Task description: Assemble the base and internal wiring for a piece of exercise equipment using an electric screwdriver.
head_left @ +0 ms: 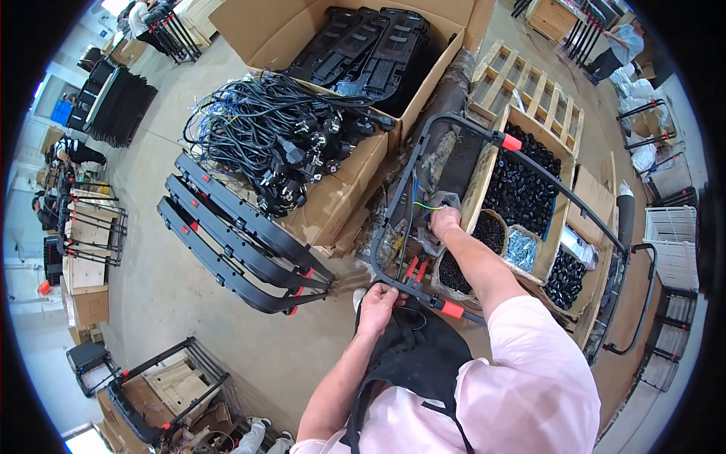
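Note:
A black tubular frame (560, 186) with red collars lies in front of me, across the parts bench. My left hand (376, 309) is closed around its near-left corner, thumb and fingers on the tube. Inside the frame, my right hand (446, 218) is closed, its fingertips by a thin green-yellow wire (428, 206); whether it holds this wire or something else is hidden. A blue and a black wire run along the left tube. Red-handled pliers (411, 269) stand just above the near bar, between my hands.
Bins of black plastic parts (522, 189), dark screws (488, 231) and a bag of hardware (521, 248) sit to the right. Bundled power cables (265, 136) lie on a carton at left, beside a box of black moulded panels (386, 57). Curved black frames (227, 242) stand below. People work farther off.

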`<action>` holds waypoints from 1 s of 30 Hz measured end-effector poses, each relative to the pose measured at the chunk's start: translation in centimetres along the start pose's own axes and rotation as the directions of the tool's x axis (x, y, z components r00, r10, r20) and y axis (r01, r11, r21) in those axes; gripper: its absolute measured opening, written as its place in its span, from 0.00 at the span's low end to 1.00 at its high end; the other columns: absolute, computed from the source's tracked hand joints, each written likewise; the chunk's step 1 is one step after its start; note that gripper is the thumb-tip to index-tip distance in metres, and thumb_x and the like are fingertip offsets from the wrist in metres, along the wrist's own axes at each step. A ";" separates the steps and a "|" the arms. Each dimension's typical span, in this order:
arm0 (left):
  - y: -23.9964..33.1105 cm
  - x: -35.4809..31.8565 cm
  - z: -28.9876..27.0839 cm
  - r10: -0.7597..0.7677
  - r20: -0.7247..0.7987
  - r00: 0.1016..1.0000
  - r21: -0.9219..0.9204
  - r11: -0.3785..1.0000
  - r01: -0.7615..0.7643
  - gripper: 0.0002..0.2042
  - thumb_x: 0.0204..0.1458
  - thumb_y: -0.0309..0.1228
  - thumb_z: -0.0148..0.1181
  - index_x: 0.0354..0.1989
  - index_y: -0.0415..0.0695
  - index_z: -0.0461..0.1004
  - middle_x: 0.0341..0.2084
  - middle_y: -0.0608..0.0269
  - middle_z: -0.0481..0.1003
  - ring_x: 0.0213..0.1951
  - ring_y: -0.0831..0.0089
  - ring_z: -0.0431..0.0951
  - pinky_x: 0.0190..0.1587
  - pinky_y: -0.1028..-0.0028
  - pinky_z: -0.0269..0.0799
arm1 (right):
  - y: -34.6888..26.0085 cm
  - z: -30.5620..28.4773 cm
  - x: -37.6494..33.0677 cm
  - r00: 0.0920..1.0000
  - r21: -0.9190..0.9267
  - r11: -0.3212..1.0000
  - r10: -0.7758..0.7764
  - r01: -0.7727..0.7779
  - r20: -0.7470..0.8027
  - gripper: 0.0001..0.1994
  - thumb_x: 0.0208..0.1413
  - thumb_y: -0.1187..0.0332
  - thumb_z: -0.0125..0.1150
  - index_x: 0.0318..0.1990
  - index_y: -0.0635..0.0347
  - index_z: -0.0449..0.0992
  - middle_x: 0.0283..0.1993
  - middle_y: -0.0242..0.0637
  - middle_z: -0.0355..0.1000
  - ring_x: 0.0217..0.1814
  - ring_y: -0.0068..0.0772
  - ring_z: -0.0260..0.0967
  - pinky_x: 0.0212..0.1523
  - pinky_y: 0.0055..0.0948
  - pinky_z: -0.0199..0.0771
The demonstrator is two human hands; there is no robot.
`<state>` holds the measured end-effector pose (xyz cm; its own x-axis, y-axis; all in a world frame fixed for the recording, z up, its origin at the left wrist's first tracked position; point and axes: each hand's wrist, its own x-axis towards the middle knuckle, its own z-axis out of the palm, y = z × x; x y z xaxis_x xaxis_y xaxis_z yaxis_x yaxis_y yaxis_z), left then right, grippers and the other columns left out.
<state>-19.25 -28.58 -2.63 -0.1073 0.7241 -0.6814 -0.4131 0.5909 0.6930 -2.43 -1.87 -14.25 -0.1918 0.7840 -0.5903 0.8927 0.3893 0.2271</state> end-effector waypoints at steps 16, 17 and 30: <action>0.0 0.9 -0.8 -0.043 0.101 0.994 0.028 0.999 0.040 0.07 0.70 0.29 0.57 0.43 0.37 0.74 0.39 0.54 0.84 0.37 0.71 0.83 0.45 0.71 0.80 | 2.6 -4.4 -4.0 0.974 0.283 0.945 -0.108 0.163 -0.199 0.12 0.55 0.69 0.57 0.37 0.60 0.87 0.43 0.49 0.85 0.53 0.47 0.84 0.54 0.42 0.84; -0.1 1.1 -1.0 -0.042 0.108 0.993 0.029 0.999 0.039 0.07 0.70 0.29 0.57 0.43 0.37 0.74 0.39 0.54 0.84 0.37 0.71 0.83 0.45 0.71 0.80 | 2.8 -4.6 -4.6 0.975 0.282 0.947 -0.100 0.155 -0.200 0.12 0.55 0.69 0.57 0.37 0.60 0.87 0.43 0.49 0.85 0.53 0.47 0.84 0.54 0.42 0.84; 1.3 0.6 -1.9 -0.023 0.166 0.986 0.033 0.999 0.018 0.05 0.67 0.28 0.61 0.39 0.41 0.78 0.34 0.63 0.83 0.32 0.77 0.79 0.36 0.75 0.74 | 5.6 -9.1 -25.2 0.995 0.989 0.113 0.019 0.097 -0.100 0.14 0.67 0.69 0.61 0.55 0.68 0.75 0.38 0.40 0.82 0.37 0.27 0.82 0.31 0.28 0.81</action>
<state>-21.63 -28.04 -2.58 0.0544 0.7591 -0.6487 -0.3848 0.6154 0.6879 3.68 -15.08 8.94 -0.2143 0.8359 -0.5053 0.4852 -0.3578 -0.7978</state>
